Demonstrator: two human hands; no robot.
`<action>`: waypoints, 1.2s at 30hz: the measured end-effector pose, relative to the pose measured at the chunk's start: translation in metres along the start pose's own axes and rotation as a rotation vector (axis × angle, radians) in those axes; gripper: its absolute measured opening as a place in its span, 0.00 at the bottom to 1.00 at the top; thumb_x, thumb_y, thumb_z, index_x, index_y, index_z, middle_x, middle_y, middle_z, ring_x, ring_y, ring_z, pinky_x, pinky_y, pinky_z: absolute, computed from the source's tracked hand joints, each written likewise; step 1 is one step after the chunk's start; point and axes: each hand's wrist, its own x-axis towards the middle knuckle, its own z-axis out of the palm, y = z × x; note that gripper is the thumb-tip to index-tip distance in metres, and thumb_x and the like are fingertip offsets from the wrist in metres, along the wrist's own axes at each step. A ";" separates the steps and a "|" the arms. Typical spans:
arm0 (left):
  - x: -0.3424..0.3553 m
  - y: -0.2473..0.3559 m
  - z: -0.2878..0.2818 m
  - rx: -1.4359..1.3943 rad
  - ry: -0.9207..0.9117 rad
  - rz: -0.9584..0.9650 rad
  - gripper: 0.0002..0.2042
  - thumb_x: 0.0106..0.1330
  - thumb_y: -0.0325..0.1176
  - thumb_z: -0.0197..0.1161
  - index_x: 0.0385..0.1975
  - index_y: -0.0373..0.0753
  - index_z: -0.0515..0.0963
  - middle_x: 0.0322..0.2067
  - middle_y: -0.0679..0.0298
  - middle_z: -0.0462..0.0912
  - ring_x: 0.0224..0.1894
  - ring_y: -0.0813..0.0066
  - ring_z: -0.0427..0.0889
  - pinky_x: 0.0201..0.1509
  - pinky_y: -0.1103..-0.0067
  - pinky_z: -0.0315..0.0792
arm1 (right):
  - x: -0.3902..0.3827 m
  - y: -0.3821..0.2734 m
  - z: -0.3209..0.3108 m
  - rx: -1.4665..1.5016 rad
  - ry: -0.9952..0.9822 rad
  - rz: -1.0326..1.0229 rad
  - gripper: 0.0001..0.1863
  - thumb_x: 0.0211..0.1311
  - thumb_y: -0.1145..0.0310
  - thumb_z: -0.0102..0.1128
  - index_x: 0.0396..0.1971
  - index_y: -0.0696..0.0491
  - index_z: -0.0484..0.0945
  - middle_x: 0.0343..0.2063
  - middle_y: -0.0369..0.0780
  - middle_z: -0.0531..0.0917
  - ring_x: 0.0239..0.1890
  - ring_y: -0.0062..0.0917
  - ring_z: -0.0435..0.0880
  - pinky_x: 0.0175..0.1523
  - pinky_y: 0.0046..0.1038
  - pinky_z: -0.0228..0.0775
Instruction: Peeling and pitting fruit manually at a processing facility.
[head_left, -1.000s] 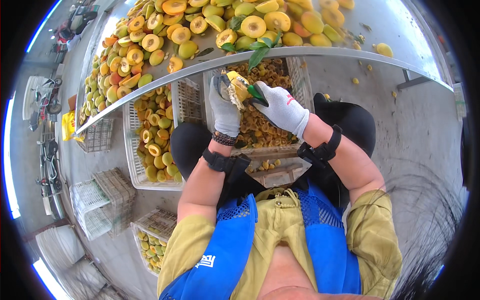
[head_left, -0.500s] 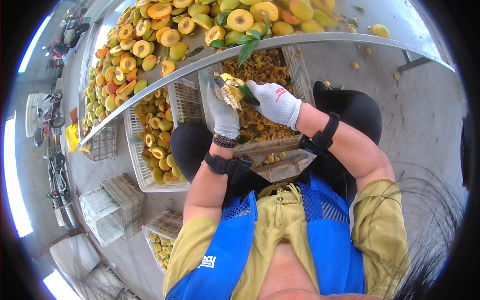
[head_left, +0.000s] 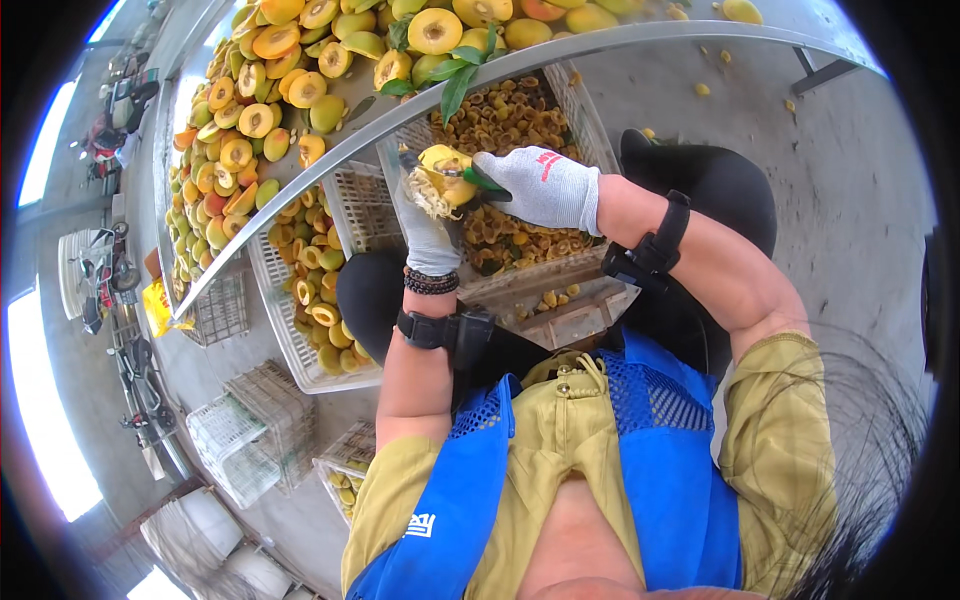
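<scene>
My left hand (head_left: 430, 240), in a light grey glove with dark fingertips, is closed around a yellow peach half (head_left: 440, 160). Pale shredded flesh hangs from the side of the fruit. My right hand (head_left: 548, 190), also gloved, grips a green-handled pitting tool (head_left: 482, 182). Its metal end rests at the peach; how deep it sits I cannot make out. Both hands are over a pale plastic crate (head_left: 592, 125) of brownish-yellow peach scraps (head_left: 520, 235). Beyond them, on a metal-edged table (head_left: 375, 130), lie many cut peach halves (head_left: 255, 120) and a leafy sprig (head_left: 455, 85).
Left of my knees stands a white crate (head_left: 285, 335) filled with peach halves. Stacked crates (head_left: 240, 430) and another fruit crate (head_left: 340, 465) are on the floor farther left. Parked two-wheelers (head_left: 145, 385) line the left side. The table's metal edge runs just beyond my hands.
The peach half is tilted differently, showing more of its yellow surface beside the tool. Both hands keep their hold. The whole view has shifted slightly, with the table now higher in the picture.
</scene>
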 end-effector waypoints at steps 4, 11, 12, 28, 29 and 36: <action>-0.002 0.011 0.003 0.074 0.031 -0.092 0.21 0.61 0.43 0.36 0.44 0.33 0.63 0.42 0.51 0.68 0.44 0.58 0.70 0.48 0.65 0.66 | -0.002 0.000 0.000 -0.039 -0.016 -0.021 0.18 0.42 0.72 0.55 0.36 0.61 0.64 0.21 0.50 0.75 0.28 0.43 0.75 0.32 0.36 0.66; 0.001 0.014 0.010 0.167 0.090 -0.196 0.22 0.61 0.45 0.34 0.41 0.32 0.64 0.37 0.53 0.71 0.38 0.61 0.74 0.42 0.67 0.70 | -0.001 0.004 0.003 -0.062 -0.110 0.045 0.17 0.43 0.74 0.52 0.36 0.62 0.65 0.22 0.52 0.75 0.29 0.43 0.75 0.32 0.36 0.66; 0.001 0.011 0.009 0.179 0.088 -0.142 0.21 0.61 0.44 0.34 0.41 0.32 0.65 0.36 0.54 0.72 0.37 0.62 0.74 0.41 0.68 0.71 | -0.002 0.002 0.005 -0.058 -0.090 0.067 0.16 0.43 0.74 0.52 0.36 0.62 0.65 0.22 0.52 0.75 0.29 0.43 0.75 0.32 0.36 0.66; 0.002 0.004 0.004 0.157 -0.084 0.148 0.13 0.62 0.36 0.42 0.34 0.32 0.68 0.30 0.61 0.73 0.31 0.74 0.76 0.33 0.81 0.72 | -0.004 -0.004 0.017 0.207 -0.004 0.149 0.14 0.44 0.72 0.53 0.31 0.61 0.63 0.21 0.52 0.74 0.30 0.44 0.73 0.32 0.34 0.65; 0.004 0.006 0.001 0.094 -0.112 0.065 0.13 0.62 0.36 0.42 0.34 0.32 0.68 0.30 0.61 0.74 0.32 0.74 0.76 0.34 0.80 0.73 | -0.005 -0.003 0.015 0.180 -0.003 0.134 0.14 0.44 0.72 0.54 0.31 0.61 0.63 0.21 0.52 0.74 0.29 0.44 0.73 0.31 0.35 0.65; 0.003 0.006 0.004 0.318 -0.091 0.154 0.13 0.62 0.38 0.44 0.33 0.32 0.68 0.26 0.63 0.74 0.29 0.77 0.75 0.32 0.82 0.71 | -0.006 -0.002 0.017 0.033 0.002 0.126 0.14 0.44 0.74 0.53 0.31 0.62 0.63 0.20 0.52 0.74 0.28 0.44 0.74 0.30 0.36 0.65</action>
